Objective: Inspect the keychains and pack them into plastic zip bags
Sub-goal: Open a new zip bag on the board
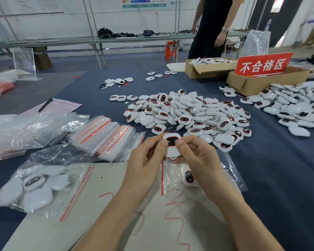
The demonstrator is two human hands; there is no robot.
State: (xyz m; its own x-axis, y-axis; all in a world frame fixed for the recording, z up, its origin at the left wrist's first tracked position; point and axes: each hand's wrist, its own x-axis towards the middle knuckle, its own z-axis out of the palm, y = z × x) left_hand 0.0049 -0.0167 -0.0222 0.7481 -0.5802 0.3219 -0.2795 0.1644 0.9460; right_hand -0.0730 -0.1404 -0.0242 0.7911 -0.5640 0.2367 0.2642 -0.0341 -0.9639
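One keychain [171,144] is being inspected between both hands, just on the near side of the central pile [188,115] of keychains. The step is judged to be done best if the piece is being turned slowly with its dark, red-rimmed face toward the eyes. Both thumbs should be slid off the window, so that scratches, smears or a flawed rim are being exposed, not covered. The back and the ring end are hidden by the fingers and are probably being left for checking next. A light pinch at the edges is being advised, since firm pressure is likely to leave prints on the glossy face. A faulty piece is presumably being destined for the carton [252,82] under the red sign [263,65], beyond the pile and to its right.

The keychain's left edge is being gripped by the left hand [145,160], fingers curled behind and thumb [164,142] laid on the face. The right edge is being gripped likewise by the right hand [198,160]. The piece is thus being carried at the fingertips, ahead of both palms. Nearer than the pile, a zip bag [170,180] with one packed keychain [188,176] inside is being shown directly beneath the hands. A filled bag [74,180] is being shown nearer than the pile and well to its left, and the stack of empty zip bags [105,136] just left of the pile.
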